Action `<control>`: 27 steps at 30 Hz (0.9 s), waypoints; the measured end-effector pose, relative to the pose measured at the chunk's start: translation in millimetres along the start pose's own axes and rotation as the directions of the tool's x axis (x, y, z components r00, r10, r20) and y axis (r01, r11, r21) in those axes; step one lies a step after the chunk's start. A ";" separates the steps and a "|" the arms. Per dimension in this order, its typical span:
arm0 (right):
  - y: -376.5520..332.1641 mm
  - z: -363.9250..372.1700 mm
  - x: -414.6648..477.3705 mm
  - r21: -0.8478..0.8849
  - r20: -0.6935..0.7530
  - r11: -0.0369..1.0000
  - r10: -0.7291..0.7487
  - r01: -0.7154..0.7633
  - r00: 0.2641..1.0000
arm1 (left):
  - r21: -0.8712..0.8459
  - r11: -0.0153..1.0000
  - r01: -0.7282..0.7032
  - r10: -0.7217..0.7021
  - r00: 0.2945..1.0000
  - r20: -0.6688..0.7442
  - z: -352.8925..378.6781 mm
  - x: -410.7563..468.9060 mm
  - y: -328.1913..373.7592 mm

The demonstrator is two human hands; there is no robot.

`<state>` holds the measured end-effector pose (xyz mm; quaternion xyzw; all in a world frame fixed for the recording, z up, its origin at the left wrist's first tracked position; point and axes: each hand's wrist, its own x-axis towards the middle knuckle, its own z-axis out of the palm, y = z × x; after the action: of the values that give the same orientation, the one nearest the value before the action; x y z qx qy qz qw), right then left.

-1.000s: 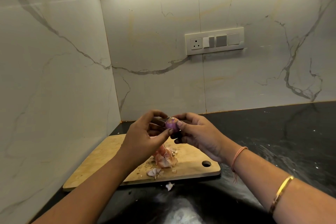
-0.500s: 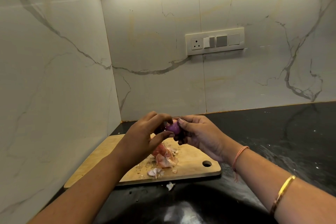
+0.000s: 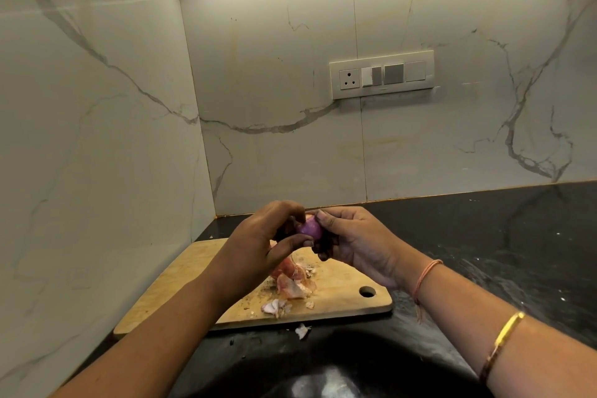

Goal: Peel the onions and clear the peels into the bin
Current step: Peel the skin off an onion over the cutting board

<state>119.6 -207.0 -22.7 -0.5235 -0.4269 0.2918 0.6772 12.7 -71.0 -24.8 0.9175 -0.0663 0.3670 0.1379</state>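
Black stone tabletop [image 3: 484, 236], marble walls | small purple peeled onion [image 3: 309, 229] above the wooden cutting board [image 3: 339, 294] | my left hand [image 3: 258, 245] and right hand [image 3: 358, 242] both pinch it | pinkish peels [image 3: 292, 284] heaped on board

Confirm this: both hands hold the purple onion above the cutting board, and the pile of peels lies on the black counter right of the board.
Wrong on one point. The head view shows the pile of peels lying on the cutting board, below the hands, not on the black counter. The left hand and right hand do hold the purple onion above the board.
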 end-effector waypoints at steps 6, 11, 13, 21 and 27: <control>-1.5 0.4 -0.4 0.040 -0.003 0.999 -0.001 0.001 1.000 | -0.051 0.999 0.015 -0.018 0.999 -0.044 0.9 1.7 0.5; -0.7 1.1 -0.8 0.051 0.001 0.999 0.017 -0.017 1.000 | -0.057 0.998 0.012 -0.014 0.999 -0.035 1.6 0.3 1.3; -1.2 1.2 -0.8 0.065 0.001 0.998 0.015 -0.015 1.000 | -0.047 0.999 0.014 -0.017 0.998 -0.055 2.4 0.7 0.7; -0.3 0.8 -0.6 0.053 0.015 0.998 0.029 -0.029 0.999 | -0.055 0.998 0.023 -0.024 0.999 -0.030 2.2 1.1 0.9; 0.1 0.2 0.5 0.069 0.014 0.997 0.017 -0.018 1.000 | -0.082 0.997 0.006 -0.011 0.999 -0.051 1.5 1.6 1.3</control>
<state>119.7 -206.6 -22.6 -0.5017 -0.4164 0.3158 0.6894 14.5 -72.6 -24.5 0.9017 -0.0739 0.3867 0.1786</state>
